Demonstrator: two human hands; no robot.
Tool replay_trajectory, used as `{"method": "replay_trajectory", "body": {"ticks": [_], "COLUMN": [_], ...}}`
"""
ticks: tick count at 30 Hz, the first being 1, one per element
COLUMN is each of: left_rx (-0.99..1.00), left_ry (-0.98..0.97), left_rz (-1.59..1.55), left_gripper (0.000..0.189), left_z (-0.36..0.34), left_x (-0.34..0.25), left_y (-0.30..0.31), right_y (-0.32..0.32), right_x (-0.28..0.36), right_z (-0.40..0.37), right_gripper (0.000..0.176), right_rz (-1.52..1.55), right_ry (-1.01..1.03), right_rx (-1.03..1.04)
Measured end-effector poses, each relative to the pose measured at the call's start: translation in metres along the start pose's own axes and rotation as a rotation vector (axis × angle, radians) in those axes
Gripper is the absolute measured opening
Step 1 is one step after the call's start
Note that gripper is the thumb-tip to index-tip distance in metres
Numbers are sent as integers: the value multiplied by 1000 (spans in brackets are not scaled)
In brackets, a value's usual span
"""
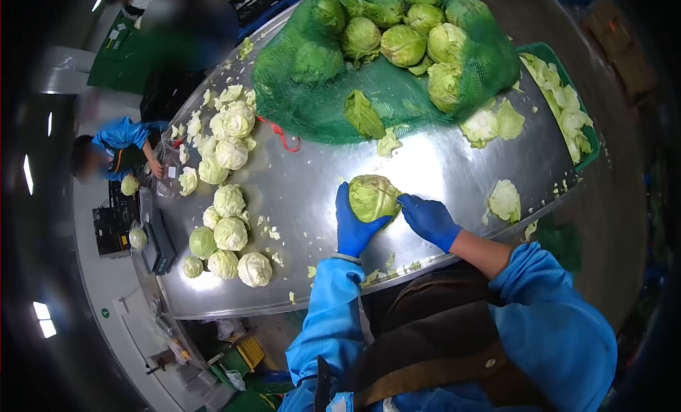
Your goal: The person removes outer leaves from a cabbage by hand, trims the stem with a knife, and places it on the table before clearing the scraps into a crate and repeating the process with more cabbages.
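A green cabbage [373,198] rests at the near side of the metal table, in front of my body. My left hand [357,224], in a blue glove, wraps round its left and lower side, with the thumb across the bottom. My right hand [428,219], also gloved in blue, is closed at the cabbage's right edge. Its fingertips touch the outer leaves; whether they pinch a leaf or a small tool cannot be made out. Farther back lies a green mesh sack [305,110], its mouth spread, with several untrimmed cabbages [403,46] inside.
Several pale trimmed cabbages [230,233] stand in a group on the table's left. Leaf scraps litter the metal table [312,192]. A green crate [593,144] of leaves sits at the right end. Across the left edge, a person in blue [122,135] stands by a scale [157,231].
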State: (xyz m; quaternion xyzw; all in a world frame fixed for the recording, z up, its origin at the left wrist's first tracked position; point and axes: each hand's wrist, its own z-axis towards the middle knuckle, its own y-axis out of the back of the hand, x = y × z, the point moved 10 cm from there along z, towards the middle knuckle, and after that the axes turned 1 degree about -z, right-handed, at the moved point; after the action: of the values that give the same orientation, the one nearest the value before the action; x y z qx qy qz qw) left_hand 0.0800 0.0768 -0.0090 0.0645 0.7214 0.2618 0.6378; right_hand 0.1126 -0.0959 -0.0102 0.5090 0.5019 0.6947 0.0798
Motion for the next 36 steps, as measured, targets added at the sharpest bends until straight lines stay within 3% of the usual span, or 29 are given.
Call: {"method": "replay_trajectory", "body": {"ticks": [6, 10, 13, 18, 21, 23, 25, 26, 27, 28, 32, 36], "left_rx": [7, 11, 47, 41, 134, 166, 177, 228, 168, 139, 161, 125], "left_ry": [8, -89, -24, 19, 37, -13, 16, 62, -56, -1, 76, -48], "left_rz": [26, 210, 158, 492, 442, 378, 297, 230, 268, 231, 94, 153], "left_gripper": [113, 108, 108, 112, 111, 109, 108, 108, 107, 106, 106, 108], "left_z": [7, 12, 20, 28, 33, 37, 40, 38, 39, 37, 44, 24], "left_x": [-7, -17, -22, -27, -23, -21, -17, -10, -21, -12, -1, -4], "left_y": [-1, -3, -6, -20, -20, -20, -18, -19, -13, -5, -1, 3], "right_y": [-13, -11, -14, -26, -35, -37, -13, -13, -16, -27, -71, -79], "right_x": [-13, -17, -24, -38, -49, -45, -34, -32, -33, -39, -68, -79], "right_z": [9, 16, 26, 45, 38, 26, 5, 0, 5, 11, 41, 34], "right_gripper": [17, 16, 16, 19, 25, 24, 21, 21, 20, 22, 26, 24], "right_rz": [-1, 4, -59, -74, 106, 52, 39, 4, -36, -49, 3, 40], "right_ry": [-77, -146, -182, -234, -259, -206, -130, -201, -262, -321, -333, -370], "right_rx": [78, 62, 123, 174, 235, 286, 206, 247, 282, 333, 224, 171]}}
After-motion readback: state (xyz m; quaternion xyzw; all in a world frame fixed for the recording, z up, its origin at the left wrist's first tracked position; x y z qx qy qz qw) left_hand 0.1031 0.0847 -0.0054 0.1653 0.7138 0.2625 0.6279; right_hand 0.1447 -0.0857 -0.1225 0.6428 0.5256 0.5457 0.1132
